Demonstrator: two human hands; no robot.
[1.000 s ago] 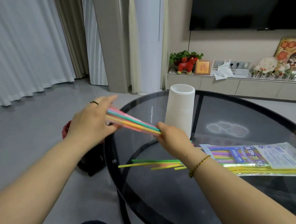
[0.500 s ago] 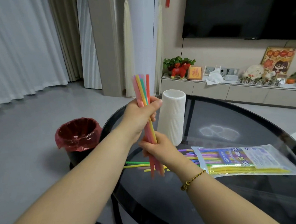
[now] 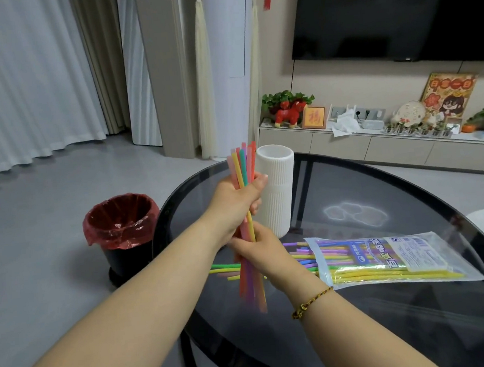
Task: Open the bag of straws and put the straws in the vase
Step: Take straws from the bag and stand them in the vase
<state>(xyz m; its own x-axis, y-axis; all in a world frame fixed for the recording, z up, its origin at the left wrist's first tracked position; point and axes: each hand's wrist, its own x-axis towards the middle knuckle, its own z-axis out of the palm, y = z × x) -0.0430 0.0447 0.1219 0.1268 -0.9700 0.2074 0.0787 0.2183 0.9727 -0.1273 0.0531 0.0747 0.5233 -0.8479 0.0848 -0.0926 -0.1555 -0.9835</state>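
Observation:
A bundle of coloured straws (image 3: 242,166) stands nearly upright over the near left part of the table, just left of the white ribbed vase (image 3: 278,192). My left hand (image 3: 233,204) is closed around the bundle's upper half. My right hand (image 3: 261,253) grips it lower down, and the bottom ends hang below that hand, just above the glass. The opened straw bag (image 3: 383,256) lies flat to the right with many straws inside. Several loose straws (image 3: 224,269) stick out of its mouth onto the table.
The round dark glass table (image 3: 364,192) has its rim close to my arms. A black bin with a red liner (image 3: 120,220) stands on the floor at the left. A TV cabinet with ornaments (image 3: 375,142) runs along the far wall.
The bundle has swung from slanting across my hands to nearly upright. It has since dropped a little, so less of it shows above my left hand. The bag and the vase have not moved.

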